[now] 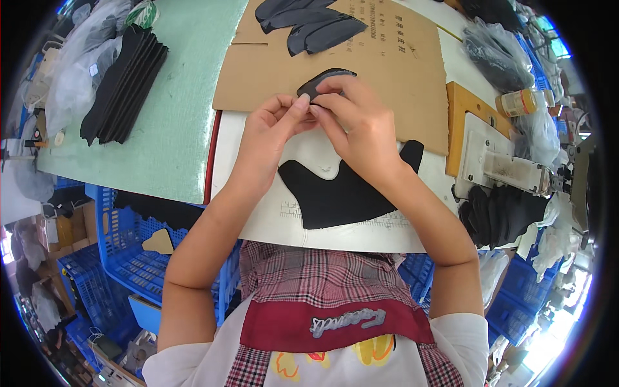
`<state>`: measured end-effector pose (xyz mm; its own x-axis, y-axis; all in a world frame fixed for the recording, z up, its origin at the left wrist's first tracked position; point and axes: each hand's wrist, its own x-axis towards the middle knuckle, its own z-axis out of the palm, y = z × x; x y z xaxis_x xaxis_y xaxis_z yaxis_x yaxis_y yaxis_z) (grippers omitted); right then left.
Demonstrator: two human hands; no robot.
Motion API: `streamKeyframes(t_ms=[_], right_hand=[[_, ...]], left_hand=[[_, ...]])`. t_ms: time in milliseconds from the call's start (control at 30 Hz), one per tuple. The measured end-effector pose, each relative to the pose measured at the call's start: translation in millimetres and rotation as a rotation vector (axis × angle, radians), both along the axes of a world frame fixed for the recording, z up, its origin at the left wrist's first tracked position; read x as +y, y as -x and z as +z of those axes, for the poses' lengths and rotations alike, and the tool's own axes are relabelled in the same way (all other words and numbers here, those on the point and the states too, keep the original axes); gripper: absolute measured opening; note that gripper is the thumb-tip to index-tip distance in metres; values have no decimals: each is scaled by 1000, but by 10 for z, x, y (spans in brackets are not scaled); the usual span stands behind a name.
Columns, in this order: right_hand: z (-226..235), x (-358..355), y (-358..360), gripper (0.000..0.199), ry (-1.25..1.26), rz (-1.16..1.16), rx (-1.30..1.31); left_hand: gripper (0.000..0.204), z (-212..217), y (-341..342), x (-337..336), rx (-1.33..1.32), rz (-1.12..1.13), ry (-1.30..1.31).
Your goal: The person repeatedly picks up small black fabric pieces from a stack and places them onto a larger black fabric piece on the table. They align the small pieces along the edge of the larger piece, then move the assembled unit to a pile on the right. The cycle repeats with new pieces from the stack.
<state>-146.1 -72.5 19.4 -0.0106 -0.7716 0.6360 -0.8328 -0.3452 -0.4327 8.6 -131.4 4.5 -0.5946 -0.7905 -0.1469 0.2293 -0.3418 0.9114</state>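
While the left hand (278,121) and right hand (362,121) are meeting over the cardboard (400,71), their grip is clamping one small dark piece (313,84) by its near edge, the two-handed pinch apparently steadying it. One broad black cutout (342,201) is lying on the white surface (263,222), within easy reach; at least two dark pieces (324,33) are overlapping beyond, their exact count unclear.

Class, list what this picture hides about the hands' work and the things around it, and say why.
All in the head view:
Lower part of the small dark piece: covered by the left hand and right hand.
A strip of the black cutout: behind the right forearm.
Far ends of the dark pieces on the cardboard: cut off by the picture's top edge.
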Motion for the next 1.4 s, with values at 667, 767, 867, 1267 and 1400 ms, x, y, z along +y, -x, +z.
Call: streamKeyframes(t_ms=[667,767,867,1267,1400], right_hand=[[-55,-102,150,12,-192,25,-505],[-28,-151,226,15,-348,-20,-635],[127,-280,689,16,-412,-107,-863],[303,208,2283,57,-171,-459,-645],[149,475,2170,49,-116,-165,-802]], left_hand=[[23,123,153,-86,-203,62,231],[22,76,130,-161,-212,38,248],[23,17,75,-274,-301,168,397],[18,-222,-168,-504,-694,450,852],[7,-450,-33,-559,-600,530,987]])
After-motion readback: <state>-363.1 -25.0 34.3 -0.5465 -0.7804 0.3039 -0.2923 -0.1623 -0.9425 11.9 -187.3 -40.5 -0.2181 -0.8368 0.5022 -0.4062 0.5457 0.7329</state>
